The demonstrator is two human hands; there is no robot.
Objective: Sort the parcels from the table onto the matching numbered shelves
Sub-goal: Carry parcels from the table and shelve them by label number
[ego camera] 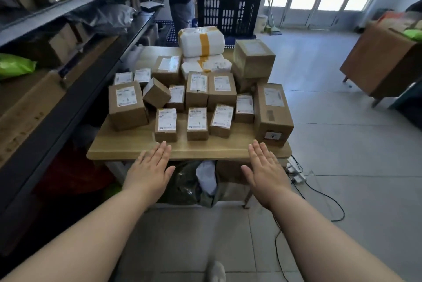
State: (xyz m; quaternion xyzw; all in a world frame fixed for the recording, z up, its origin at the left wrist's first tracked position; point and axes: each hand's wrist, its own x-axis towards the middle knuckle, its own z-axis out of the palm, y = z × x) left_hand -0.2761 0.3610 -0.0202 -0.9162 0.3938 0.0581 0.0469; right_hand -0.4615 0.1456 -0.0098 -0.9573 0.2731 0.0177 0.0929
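A wooden table (127,150) carries several brown cardboard parcels with white labels. Three small ones stand in the front row: left (166,125), middle (197,124), right (222,120). A bigger box (126,105) sits at the left and a tall box (272,113) at the right. White wrapped parcels with yellow tape (201,41) are stacked at the back. My left hand (150,168) and my right hand (265,167) hover flat over the table's near edge, fingers straight, holding nothing. Dark metal shelves (68,96) run along the left.
A person stands at the back by a black plastic crate (228,10). A large cardboard box (386,62) sits at the right. Bags lie under the table (189,183). Cables (319,192) trail over the tiled floor on the right. The shelves hold boxes and green bags (13,66).
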